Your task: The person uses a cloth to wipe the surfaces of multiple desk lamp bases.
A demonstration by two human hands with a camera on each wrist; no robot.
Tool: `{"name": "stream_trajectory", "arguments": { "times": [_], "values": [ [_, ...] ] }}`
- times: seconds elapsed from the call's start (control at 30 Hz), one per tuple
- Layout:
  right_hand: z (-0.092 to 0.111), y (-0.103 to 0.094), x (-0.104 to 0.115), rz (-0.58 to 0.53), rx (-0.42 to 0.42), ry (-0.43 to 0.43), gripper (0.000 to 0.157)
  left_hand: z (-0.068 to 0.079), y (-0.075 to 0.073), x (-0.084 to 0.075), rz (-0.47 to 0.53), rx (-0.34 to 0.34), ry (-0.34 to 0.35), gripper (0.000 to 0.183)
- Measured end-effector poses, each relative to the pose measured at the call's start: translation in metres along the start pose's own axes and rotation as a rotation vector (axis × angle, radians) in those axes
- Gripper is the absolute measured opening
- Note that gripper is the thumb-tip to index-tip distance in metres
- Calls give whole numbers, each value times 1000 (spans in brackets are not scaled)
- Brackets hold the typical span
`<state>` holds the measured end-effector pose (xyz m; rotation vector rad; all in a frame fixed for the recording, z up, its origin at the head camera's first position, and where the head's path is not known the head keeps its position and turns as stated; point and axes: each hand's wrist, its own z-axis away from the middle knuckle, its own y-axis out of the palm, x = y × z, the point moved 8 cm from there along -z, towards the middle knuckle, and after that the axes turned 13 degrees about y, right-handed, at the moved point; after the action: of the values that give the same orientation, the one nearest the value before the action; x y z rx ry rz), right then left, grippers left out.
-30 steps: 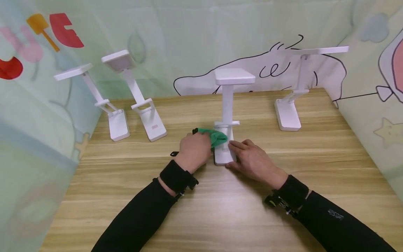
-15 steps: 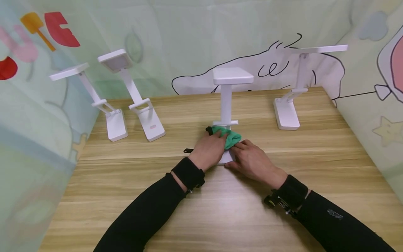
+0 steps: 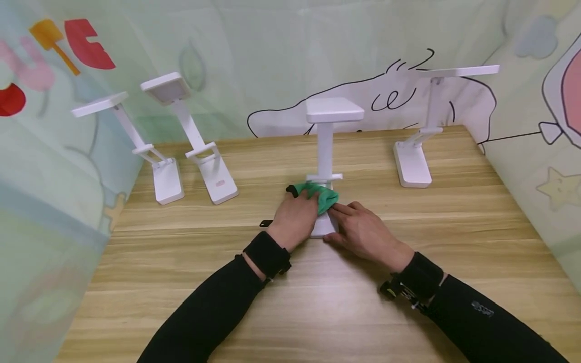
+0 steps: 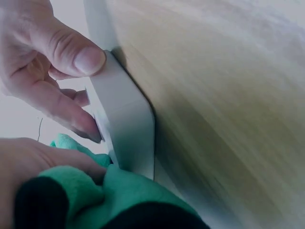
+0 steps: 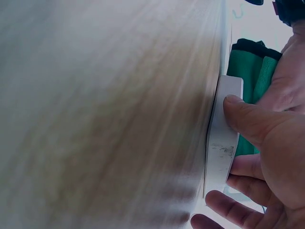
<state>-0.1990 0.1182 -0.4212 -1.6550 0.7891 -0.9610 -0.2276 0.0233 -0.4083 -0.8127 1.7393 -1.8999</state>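
A white desk lamp (image 3: 325, 146) stands upright in the middle of the wooden table, its flat head above and its base toward me. My left hand (image 3: 294, 218) holds a bunched green cloth (image 3: 327, 199) with black edging against the top of that base. Gripping the base at its near right corner is my right hand (image 3: 365, 232). In the left wrist view its thumb lies on the end of the lamp base (image 4: 126, 114). Dark smudges show on the base's side (image 5: 222, 149) in the right wrist view. The left fingertips are partly hidden by cloth.
Two more white lamps stand at the left, a far-left lamp (image 3: 168, 181) and one beside it (image 3: 219, 180). Another white lamp (image 3: 413, 164) stands at the back right. Printed fabric walls (image 3: 272, 65) border the table (image 3: 317, 302) at the back and sides.
My left hand and the cloth moved right across the lamp base, then slightly back left. The right hand keeps its grip on the base. The lamp stays in place.
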Motion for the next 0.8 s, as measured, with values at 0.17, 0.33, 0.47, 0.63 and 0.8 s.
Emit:
{"name": "stream_trajectory", "arguments": {
  "times": [0.17, 0.33, 0.47, 0.63, 0.8],
  "values": [
    [1, 2, -3, -6, 7, 28, 74, 17, 0, 5, 44, 3, 8, 44],
    [2, 1, -5, 0, 4, 44, 73, 36, -7, 11, 98, 48, -45, 21],
    [3, -1, -5, 1, -9, 33, 70, 28, -22, 2, 78, -14, -18, 27],
    [4, -1, -2, -10, -16, -3, 63, 1, -17, -11, 32, -42, 65, 42],
    [3, 0, -2, 1, -23, -6, 66, -7, -1, -1, 33, 15, 33, 42]
  ]
}}
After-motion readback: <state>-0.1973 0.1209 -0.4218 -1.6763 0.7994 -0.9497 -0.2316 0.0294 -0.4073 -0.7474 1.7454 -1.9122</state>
